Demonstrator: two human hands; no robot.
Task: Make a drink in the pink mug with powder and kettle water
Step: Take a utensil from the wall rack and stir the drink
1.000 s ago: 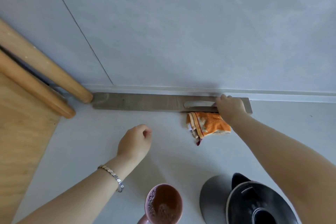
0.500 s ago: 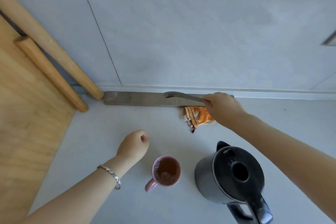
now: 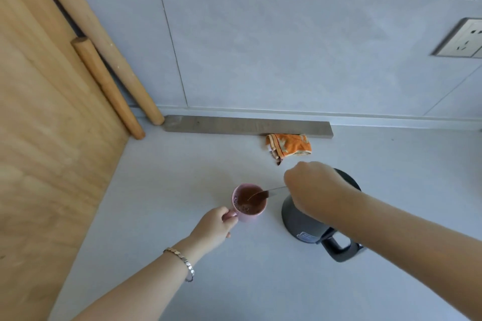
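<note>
Pink mug point(image 3: 249, 203) stands upright on the pale counter point(image 3: 182, 164), well forward of the back edge. It holds brown liquid with bubbles at its left side. The left hand point(image 3: 215, 225) grips the mug's handle, fingers curled round it; a metal bracelet point(image 3: 182, 260) sits on that wrist. The right hand point(image 3: 310, 187) is clenched round one end of a metal utensil point(image 3: 271, 192). The other end dips into the drink over the mug's right rim; whether it is a spoon or a knife cannot be told.

A dark grey kettle point(image 3: 294, 221) stands just right of the mug, apart from it, handle toward the near edge, partly hidden under the right hand and forearm. An orange sachet point(image 3: 288, 146) lies near the back edge, against a grey strip point(image 3: 247, 126) running along the wall. Two wooden rolling pins point(image 3: 109, 88) lean at the back left corner beside a wooden board point(image 3: 52, 138). A wall socket point(image 3: 461, 39) sits at upper right.
</note>
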